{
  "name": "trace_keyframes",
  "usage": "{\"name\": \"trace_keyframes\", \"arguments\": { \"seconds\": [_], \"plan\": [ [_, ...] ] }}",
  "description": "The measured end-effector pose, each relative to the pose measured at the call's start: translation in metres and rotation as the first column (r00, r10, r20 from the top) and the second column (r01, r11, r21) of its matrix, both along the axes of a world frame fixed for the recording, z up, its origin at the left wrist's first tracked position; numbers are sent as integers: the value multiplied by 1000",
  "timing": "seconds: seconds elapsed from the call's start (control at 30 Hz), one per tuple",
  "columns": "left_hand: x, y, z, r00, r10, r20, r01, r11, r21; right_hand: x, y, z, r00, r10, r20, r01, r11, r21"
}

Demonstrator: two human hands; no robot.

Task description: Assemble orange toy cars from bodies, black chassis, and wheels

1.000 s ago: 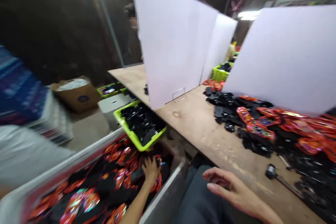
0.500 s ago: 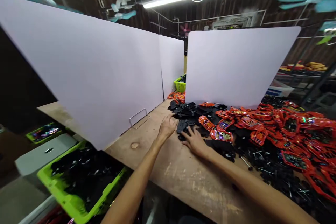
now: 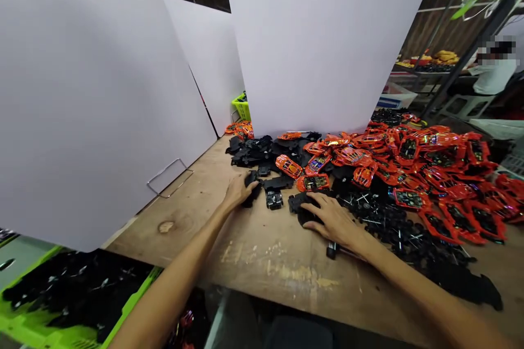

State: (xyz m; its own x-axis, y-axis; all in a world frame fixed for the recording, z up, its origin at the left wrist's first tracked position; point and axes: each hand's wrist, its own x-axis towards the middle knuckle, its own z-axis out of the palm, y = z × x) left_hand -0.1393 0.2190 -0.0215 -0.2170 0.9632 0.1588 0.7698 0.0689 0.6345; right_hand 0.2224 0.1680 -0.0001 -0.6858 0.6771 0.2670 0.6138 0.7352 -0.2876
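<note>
Left of the small, boxy black plastic chassis [image 3: 274,199] on the brown wooden surface [image 3: 245,267], the left hand [image 3: 236,191] curls round a flat black plastic base [image 3: 251,199]; right of that chassis, the right hand [image 3: 332,220] spreads over another black plastic base [image 3: 295,203], its grip unclear. Both bases look light, stiff, slightly slippery, probably best held by their long edges.

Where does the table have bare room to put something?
Bare wood lies between the left panel and left hand, and between the forearms. Crowded with black parts and orange shells: beyond both hands, and right of the right hand.
</note>
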Motion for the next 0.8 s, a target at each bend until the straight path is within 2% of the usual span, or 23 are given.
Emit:
{"name": "trace_keyframes", "arguments": {
  "seconds": [0.13,0.23,0.33,0.4,0.47,0.53,0.6,0.67,0.7,0.73,0.8],
  "plan": [
    [17,2,7,993,57,106,-64,996,59,-19,12,-11,990,-129,50,125,989,79],
    [24,-4,19,966,110,234,-142,982,123,-25,14,-9,970,-235,62,226,967,118],
    [25,-16,37,897,147,417,-220,966,133,-11,4,0,964,-266,27,260,957,127],
    [28,-30,48,826,136,548,-210,975,74,9,-6,7,955,-295,-26,296,948,116],
    [35,-51,58,746,83,661,-106,994,-5,34,-18,14,936,-341,-84,348,934,79],
    [48,-78,65,664,9,748,57,996,-63,60,-33,20,916,-378,-137,382,924,0],
    [65,-109,66,535,-19,845,231,965,-124,81,-54,23,890,-413,-194,401,911,-98],
    [84,-139,61,374,58,926,368,907,-205,95,-78,23,865,-454,-214,425,889,-169],
    [93,-152,56,319,110,941,414,877,-243,100,-89,22,855,-478,-203,446,876,-184],
    [101,-162,51,294,154,943,436,857,-276,104,-100,20,846,-500,-183,470,863,-183],
    [117,-177,42,327,172,929,425,851,-308,111,-117,18,825,-546,-150,528,837,-144]
  ]
}}
